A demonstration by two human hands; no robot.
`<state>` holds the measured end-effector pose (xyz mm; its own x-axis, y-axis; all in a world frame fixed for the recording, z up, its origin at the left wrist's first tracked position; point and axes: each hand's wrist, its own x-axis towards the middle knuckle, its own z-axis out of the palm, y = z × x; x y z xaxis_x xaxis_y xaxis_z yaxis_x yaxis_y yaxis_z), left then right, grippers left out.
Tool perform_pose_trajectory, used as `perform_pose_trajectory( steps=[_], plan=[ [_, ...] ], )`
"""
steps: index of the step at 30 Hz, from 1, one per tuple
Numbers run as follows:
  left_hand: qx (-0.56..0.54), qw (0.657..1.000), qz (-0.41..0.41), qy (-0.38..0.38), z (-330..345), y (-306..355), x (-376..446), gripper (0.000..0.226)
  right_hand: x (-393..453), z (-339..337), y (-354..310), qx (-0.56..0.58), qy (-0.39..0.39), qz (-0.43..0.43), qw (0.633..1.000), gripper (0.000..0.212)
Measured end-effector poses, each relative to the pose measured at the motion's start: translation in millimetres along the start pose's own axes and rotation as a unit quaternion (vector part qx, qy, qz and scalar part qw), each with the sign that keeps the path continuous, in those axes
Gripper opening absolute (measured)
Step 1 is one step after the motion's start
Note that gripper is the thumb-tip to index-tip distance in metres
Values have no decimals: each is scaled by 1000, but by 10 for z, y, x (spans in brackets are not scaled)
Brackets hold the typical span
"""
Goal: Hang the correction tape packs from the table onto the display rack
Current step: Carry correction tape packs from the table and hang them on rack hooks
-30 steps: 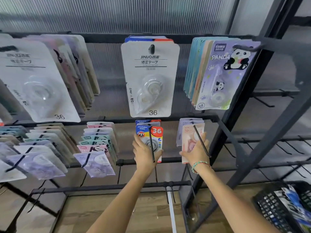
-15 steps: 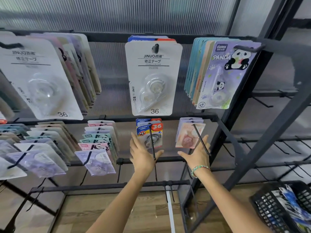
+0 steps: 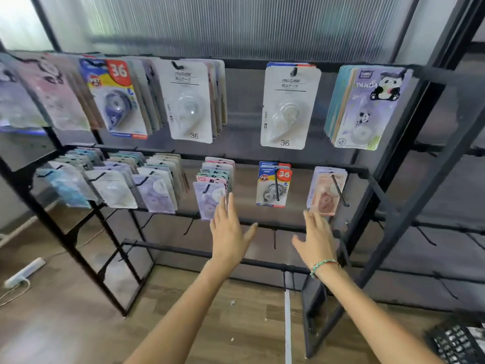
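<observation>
A black metal display rack holds rows of correction tape packs on hooks. On the lower row a blue, yellow and red pack marked 36 hangs on its hook, and a pink pack hangs to its right. My left hand is open with straight fingers, below and left of the blue pack, holding nothing. My right hand is open just under the pink pack, its fingertips near the pack's bottom edge. A bead bracelet sits on the right wrist.
The upper row carries white packs and a stack of panda packs. More packs fill the lower row at left. A black basket sits at bottom right. A power strip lies on the wooden floor at left.
Both hands have let go of the blue pack and the pink pack and drawn back with fingers spread. The view has swung left and pulled away, showing more of the rack.
</observation>
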<state>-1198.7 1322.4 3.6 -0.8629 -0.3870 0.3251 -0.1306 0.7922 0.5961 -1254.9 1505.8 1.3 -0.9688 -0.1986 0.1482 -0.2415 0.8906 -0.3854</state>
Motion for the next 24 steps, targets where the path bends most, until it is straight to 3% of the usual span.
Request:
perform_pose_trajectory(
  steps=[11, 17, 24],
  plan=[
    [111, 981, -122, 100, -1480, -1117, -1049, 72, -815, 311, -1568, 7, -65, -196, 978, 64],
    [147, 957, -200, 149, -2517, -1953, -1693, 68, -1370, 645, -2862, 29, -92, -307, 947, 62],
    [208, 903, -314, 208, -4002, -3100, -2812, 66, -2509, 1207, -4729, 83, -138, -440, 883, 60]
  ],
)
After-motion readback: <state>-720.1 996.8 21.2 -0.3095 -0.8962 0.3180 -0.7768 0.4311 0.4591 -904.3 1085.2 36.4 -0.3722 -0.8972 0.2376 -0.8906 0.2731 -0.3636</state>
